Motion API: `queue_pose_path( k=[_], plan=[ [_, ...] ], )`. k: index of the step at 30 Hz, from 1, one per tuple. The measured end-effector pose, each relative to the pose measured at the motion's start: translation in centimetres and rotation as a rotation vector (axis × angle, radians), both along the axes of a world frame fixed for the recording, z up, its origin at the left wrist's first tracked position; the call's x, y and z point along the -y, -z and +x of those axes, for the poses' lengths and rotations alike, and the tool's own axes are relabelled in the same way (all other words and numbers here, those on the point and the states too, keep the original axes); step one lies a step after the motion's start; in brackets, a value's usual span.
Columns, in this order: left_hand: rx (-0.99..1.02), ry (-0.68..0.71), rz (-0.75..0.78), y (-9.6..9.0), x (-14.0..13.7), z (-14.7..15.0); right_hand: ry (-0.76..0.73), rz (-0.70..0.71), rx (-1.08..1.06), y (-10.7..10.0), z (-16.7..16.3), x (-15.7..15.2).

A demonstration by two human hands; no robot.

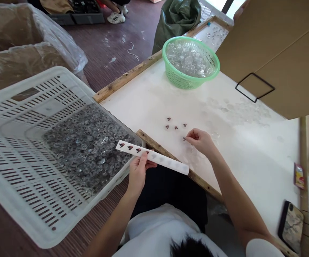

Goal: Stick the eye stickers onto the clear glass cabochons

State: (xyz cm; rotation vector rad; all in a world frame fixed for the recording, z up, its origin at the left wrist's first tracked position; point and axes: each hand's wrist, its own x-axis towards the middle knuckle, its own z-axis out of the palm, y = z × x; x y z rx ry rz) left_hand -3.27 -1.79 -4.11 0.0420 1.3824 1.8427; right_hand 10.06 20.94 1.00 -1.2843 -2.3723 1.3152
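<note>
Wooden rails (127, 81) are edging a white worktable (143, 98), likely keeping small items from sliding off. The left hand (140, 167) is gripping a white strip (170, 162), thumb above and fingers beneath, so its dark printed motifs are facing up in sight. The right hand (200, 141) is pinching a tiny dark piece (184, 139) between thumb and fingertip, near four similar pieces (176, 127) that are lying separately on the tabletop, perhaps avoiding overlap. A white crate (33, 210) of clear pieces (90, 150) is standing within apparent left-hand reach.
</note>
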Motion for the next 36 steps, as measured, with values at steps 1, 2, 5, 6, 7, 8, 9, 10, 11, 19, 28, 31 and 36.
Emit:
queue_pose_path(
  k=[1, 2, 5, 6, 7, 8, 9, 10, 11, 19, 28, 31, 36],
  plan=[
    [0.001, 0.001, -0.002, 0.0, 0.0, 0.0, -0.003, 0.006, 0.013, 0.2, -0.1, 0.1],
    [0.003, 0.003, -0.004, 0.1, -0.1, 0.0, -0.008, 0.017, 0.032, 0.3, -0.3, 0.3],
    [0.011, 0.009, -0.009, 0.1, -0.2, 0.0, -0.032, 0.107, 0.107, 0.4, -1.2, 0.8],
    [0.01, 0.012, -0.009, 0.1, -0.2, 0.0, -0.047, 0.162, 0.127, 0.5, -1.5, 1.0],
    [0.006, 0.017, -0.007, 0.1, -0.2, 0.0, -0.063, 0.227, 0.141, 0.6, -1.9, 1.2],
    [-0.001, 0.023, -0.004, 0.1, -0.3, 0.0, -0.076, 0.294, 0.15, 0.8, -2.2, 1.3],
    [-0.007, 0.031, 0.001, 0.1, -0.3, 0.0, -0.085, 0.351, 0.154, 1.0, -2.5, 1.4],
    [-0.012, 0.036, 0.005, 0.0, -0.3, 0.1, -0.085, 0.395, 0.155, 1.2, -2.7, 1.5],
    [-0.013, 0.038, 0.008, -0.1, -0.3, 0.1, -0.077, 0.423, 0.152, 1.2, -2.9, 1.6],
    [-0.064, 0.058, -0.016, -1.5, 0.0, 1.0, -0.144, 0.346, -0.098, -1.8, -3.7, 6.3],
    [-0.046, 0.032, 0.063, -1.8, 0.3, 1.3, -0.342, 0.252, -0.253, -2.0, -3.8, 11.7],
    [-0.018, 0.035, 0.055, -1.7, 0.3, 1.3, -0.33, 0.277, -0.334, -2.6, -3.0, 10.7],
    [0.019, 0.004, 0.024, -1.5, 0.1, 1.3, 0.004, 0.147, -0.25, -2.8, 0.0, 4.6]
  ],
)
